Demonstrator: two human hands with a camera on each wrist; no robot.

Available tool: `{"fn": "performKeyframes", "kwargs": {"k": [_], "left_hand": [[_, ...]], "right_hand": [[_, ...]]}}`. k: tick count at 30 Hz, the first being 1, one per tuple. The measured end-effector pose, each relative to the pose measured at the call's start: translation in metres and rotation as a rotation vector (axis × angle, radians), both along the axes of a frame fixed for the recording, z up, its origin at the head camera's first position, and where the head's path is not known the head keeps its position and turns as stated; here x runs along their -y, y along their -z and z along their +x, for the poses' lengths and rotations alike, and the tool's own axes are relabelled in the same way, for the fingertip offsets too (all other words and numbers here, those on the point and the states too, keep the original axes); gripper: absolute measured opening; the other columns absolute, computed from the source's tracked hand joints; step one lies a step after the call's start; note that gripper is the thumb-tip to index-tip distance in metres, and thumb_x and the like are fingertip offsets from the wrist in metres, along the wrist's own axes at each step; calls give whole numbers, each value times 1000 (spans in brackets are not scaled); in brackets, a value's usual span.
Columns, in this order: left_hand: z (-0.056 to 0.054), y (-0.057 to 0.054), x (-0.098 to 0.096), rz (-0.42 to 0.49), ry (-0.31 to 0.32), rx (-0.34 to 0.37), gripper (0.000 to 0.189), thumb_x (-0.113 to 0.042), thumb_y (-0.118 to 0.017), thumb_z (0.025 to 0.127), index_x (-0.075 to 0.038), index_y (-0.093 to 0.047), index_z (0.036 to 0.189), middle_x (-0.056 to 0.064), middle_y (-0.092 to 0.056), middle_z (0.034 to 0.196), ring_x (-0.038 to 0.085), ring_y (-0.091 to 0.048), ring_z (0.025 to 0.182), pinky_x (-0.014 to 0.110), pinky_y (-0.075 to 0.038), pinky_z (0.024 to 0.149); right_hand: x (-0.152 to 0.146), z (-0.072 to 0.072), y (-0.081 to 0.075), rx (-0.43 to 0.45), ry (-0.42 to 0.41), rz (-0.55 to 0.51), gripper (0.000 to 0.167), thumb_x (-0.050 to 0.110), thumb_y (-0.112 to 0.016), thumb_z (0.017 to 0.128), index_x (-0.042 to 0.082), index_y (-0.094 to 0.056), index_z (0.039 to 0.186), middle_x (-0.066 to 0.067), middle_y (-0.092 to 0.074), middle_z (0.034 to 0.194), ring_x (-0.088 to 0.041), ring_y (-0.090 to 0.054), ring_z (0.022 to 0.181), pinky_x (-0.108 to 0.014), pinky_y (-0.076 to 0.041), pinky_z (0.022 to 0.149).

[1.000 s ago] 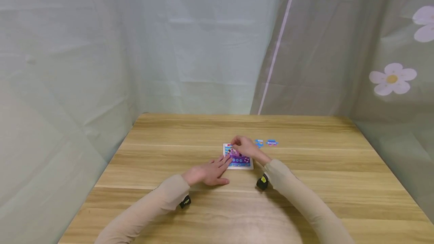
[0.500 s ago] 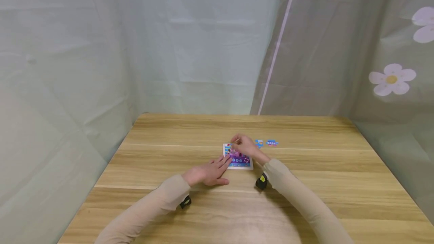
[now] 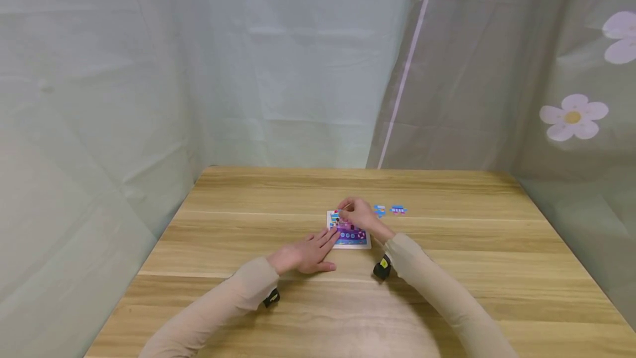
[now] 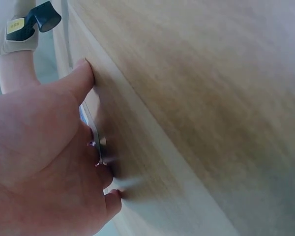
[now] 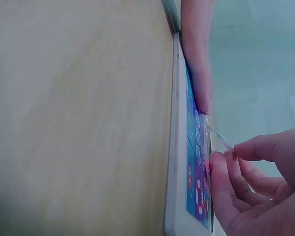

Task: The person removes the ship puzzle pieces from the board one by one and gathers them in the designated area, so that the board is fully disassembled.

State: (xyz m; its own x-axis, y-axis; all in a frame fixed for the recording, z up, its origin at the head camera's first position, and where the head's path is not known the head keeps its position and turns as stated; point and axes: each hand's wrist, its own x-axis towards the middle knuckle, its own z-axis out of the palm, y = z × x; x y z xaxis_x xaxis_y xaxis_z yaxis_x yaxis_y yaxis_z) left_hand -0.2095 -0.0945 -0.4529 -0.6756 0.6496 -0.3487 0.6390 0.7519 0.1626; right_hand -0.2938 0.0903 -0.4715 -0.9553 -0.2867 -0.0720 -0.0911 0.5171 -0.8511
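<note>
A jigsaw puzzle [image 3: 355, 241] in a white frame, with a purple and pink ship picture, lies on the table in the head view. My left hand [image 3: 313, 252] rests on its left side, fingers stretched out over the picture; in the left wrist view the left hand [image 4: 44, 157] has its palm towards the camera. Over the puzzle's far edge, my right hand [image 3: 359, 213] pinches a thin puzzle piece [image 5: 220, 137] between thumb and fingertips. The right wrist view shows that piece tilted up from the board, beside the right hand [image 5: 265, 177]. Its printed face is hardly visible there.
Two loose puzzle pieces lie right of the right hand: a blue piece [image 3: 380, 210] and a blue and purple piece [image 3: 398, 209]. Wooden table [image 3: 238, 198] surrounds the puzzle. Pale curtains [image 3: 308, 70] hang behind and at both sides. A black camera [image 3: 382, 268] hangs below the right wrist.
My right hand has risen very slightly at the puzzle's far left corner, and the piece at its fingertips has shifted and tilted a little. The left hand stays in place.
</note>
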Motion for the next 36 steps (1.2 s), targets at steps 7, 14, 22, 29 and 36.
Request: {"fn": "performKeyframes", "kwargs": {"k": [7, 14, 22, 29, 36], "left_hand": [[3, -3, 1, 10, -4, 17, 75, -46, -42, 101, -4, -11, 155, 14, -7, 163, 30, -10, 151, 46, -22, 120], [3, -3, 1, 12, 7, 6, 76, -48, -40, 101, -3, -11, 155, 14, -5, 164, 30, -9, 151, 47, -21, 121], [2, 0, 1, 15, 2, 3, 77, -49, -40, 101, -4, -10, 155, 14, -6, 163, 29, -10, 151, 47, -22, 120], [2, 2, 1, 25, -1, 2, 76, -49, -39, 101, -5, -9, 155, 13, -5, 164, 30, -9, 151, 47, -21, 121], [0, 5, 1, 35, 3, -2, 76, -48, -40, 101, -4, -9, 155, 14, -6, 164, 30, -10, 151, 47, -20, 121]], "right_hand": [[-4, -3, 3, 17, 60, -50, 15, 8, -62, 92, 1, -65, 105, -15, -69, 91, -12, -65, 67, -24, -56, 62], [-13, -4, 5, 56, 78, -117, 18, 4, -60, 90, -3, -63, 107, -18, -67, 93, -13, -66, 67, -25, -58, 63], [-18, -2, 4, 61, 90, -152, 18, -2, -58, 90, -8, -62, 106, -18, -66, 87, -13, -64, 63, -26, -59, 64], [-25, -3, 4, 34, 124, -122, 17, 3, -59, 91, -5, -64, 105, -16, -66, 89, -10, -62, 64, -24, -58, 63], [-37, -1, 5, 25, 133, -115, 20, 6, -58, 93, -3, -64, 110, -17, -66, 96, -13, -62, 73, -24, -56, 67]]}}
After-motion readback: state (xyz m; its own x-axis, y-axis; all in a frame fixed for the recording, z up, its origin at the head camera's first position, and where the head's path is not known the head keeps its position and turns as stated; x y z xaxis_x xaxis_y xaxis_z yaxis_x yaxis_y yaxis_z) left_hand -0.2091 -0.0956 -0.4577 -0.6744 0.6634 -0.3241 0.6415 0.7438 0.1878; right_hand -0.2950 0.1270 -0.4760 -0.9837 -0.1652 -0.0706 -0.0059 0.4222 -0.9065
